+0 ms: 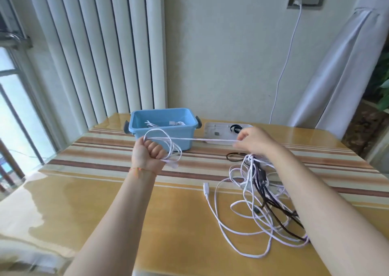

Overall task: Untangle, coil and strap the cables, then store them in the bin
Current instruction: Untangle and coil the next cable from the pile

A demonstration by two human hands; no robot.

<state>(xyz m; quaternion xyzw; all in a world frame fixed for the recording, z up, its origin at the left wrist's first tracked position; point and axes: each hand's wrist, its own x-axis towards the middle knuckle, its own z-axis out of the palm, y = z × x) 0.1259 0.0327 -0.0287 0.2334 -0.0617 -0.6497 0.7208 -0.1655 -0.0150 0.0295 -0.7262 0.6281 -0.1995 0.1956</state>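
My left hand (148, 152) is a fist closed on a few loops of a white cable (168, 143), held in front of the blue bin (162, 126). A taut stretch of that cable runs right to my right hand (251, 139), which pinches it above the table. Below my right hand, a tangle of white and black cables (263, 208) hangs and spreads over the table. A white plug end (206, 188) lies left of the tangle. The bin holds some white cable.
A white tray (221, 132) with a black strap ring sits right of the bin. A dark strap loop (234, 156) lies on the striped table runner. A white cord (288, 60) hangs from a wall socket behind. The glossy table (84, 191) extends left.
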